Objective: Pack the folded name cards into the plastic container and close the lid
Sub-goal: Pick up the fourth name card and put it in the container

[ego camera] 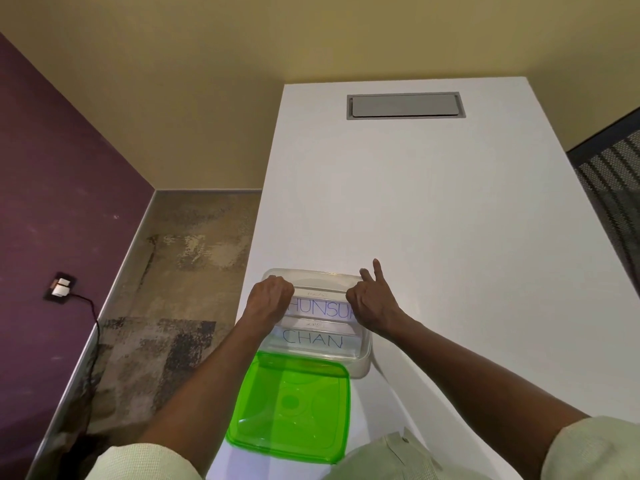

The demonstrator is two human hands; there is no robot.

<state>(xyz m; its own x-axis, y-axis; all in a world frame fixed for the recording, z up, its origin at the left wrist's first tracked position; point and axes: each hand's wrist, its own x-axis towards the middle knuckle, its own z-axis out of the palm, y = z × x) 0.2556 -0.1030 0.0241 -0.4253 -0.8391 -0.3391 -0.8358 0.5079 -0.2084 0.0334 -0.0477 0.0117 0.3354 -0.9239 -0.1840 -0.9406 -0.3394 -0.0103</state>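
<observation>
A clear plastic container (pixel 363 358) stands on the white table near its left edge. Inside it stand two folded white name cards with blue lettering: a nearer one (pixel 313 337) and a farther one (pixel 317 308). My left hand (pixel 270 297) pinches the left end of the farther card, fingers curled inside the container. My right hand (pixel 372 303) holds that card's right end, with index and middle fingers raised over the far rim. The green translucent lid (pixel 291 407) lies flat on the table, just in front of the container.
The white table (pixel 433 209) stretches away, with a grey cable hatch (pixel 405 105) at its far end. Its left edge runs close beside the container. Below lies patterned carpet (pixel 166 306) with a wall socket and cable (pixel 62 289). A dark mesh chair (pixel 613 174) stands at right.
</observation>
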